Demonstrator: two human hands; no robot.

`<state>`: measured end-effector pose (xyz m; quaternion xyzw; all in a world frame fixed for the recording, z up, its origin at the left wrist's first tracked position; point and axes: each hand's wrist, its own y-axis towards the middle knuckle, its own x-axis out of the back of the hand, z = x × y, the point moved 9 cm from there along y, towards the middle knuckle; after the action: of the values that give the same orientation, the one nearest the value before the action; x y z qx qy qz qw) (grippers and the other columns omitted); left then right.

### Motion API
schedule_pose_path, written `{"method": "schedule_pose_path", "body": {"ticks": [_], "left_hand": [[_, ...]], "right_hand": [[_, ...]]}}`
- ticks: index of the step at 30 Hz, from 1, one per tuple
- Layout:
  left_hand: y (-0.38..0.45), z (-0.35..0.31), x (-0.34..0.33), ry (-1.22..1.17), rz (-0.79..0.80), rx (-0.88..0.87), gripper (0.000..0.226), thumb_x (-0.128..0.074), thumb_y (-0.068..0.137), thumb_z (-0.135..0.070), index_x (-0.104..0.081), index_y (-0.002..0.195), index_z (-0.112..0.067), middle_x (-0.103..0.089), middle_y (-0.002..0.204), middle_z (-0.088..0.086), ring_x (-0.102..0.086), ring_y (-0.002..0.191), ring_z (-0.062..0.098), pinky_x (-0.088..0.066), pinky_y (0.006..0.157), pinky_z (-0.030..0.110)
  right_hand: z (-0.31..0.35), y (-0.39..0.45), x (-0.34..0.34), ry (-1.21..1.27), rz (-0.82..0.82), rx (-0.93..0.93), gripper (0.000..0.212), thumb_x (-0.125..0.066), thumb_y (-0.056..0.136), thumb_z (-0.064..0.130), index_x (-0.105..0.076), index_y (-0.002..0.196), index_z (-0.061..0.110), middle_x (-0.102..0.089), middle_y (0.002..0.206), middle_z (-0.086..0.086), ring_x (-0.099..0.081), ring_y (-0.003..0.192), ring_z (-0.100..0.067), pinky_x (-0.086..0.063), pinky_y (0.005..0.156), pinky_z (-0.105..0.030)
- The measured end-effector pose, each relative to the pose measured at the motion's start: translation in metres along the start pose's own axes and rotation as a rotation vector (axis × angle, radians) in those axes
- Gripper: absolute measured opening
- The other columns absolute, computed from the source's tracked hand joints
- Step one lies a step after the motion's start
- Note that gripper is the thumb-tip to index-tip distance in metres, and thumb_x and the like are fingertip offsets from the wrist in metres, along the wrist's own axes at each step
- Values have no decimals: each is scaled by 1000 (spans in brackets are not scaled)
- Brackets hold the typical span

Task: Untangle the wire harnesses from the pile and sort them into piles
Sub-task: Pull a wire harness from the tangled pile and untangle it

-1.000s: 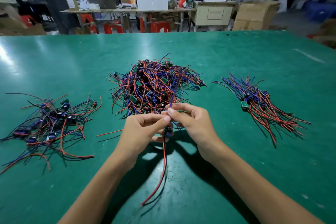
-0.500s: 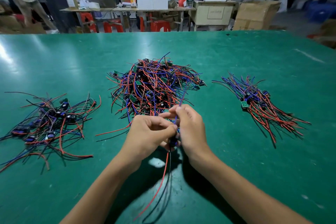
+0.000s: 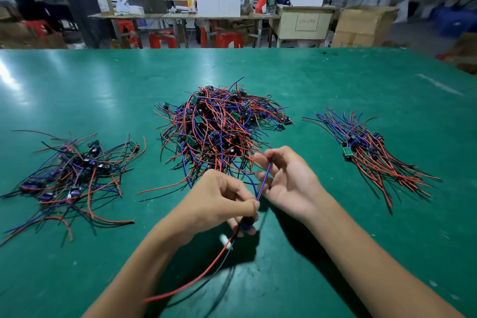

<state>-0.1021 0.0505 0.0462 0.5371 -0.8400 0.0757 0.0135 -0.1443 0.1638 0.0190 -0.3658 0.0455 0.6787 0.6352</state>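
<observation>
Green tabletop [image 3: 77, 85] carries tangled centre pile [image 3: 219, 126] w/ sorted piles left [image 3: 72, 175] & right [image 3: 374, 152]. Left hand [image 3: 216, 204] pinches one harness [image 3: 246, 224] at its component; right hand [image 3: 289, 181] pinches its blue wire [image 3: 264, 181], prob. straightening it for sorting.

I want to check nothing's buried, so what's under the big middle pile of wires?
The middle pile lies straight on the green table, which shows all around it. Whatever sits beneath the dense tangle is covered by wires and small green boards, so that cannot be seen.
</observation>
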Motion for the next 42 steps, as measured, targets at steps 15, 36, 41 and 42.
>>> {"method": "schedule_pose_path", "body": {"ticks": [15,36,41,42], "left_hand": [[-2,-9,55,-539,-438,-151,17,-73,78,-28,-83,89,-20,-77,88,2,-65,64,1,-51,58,11],[-17,-25,60,-414,-648,-428,13,-77,79,-18,-74,87,-7,-78,87,14,-77,84,27,-60,72,24],[-16,-32,53,-190,-600,-490,6,-80,82,-12,-80,86,-15,-79,85,6,-75,80,15,-58,74,24],[-17,-35,52,-88,-596,-514,10,-81,82,-11,-80,89,-18,-79,87,2,-74,79,12,-58,74,23]], "right_hand": [[15,-37,-48,-1241,51,975,44,-71,82,51,-52,120,39,-71,87,19,-65,61,-12,-55,67,-39],[13,-19,-28,-271,23,433,16,-69,94,31,-73,85,18,-78,85,-2,-62,51,-10,-45,48,-16],[22,-15,-23,-179,49,391,20,-71,87,37,-73,80,18,-79,87,-3,-71,64,-11,-52,58,-18],[25,-15,-21,-168,49,391,19,-71,87,36,-71,80,18,-78,84,-2,-70,63,-9,-52,57,-17]]}}
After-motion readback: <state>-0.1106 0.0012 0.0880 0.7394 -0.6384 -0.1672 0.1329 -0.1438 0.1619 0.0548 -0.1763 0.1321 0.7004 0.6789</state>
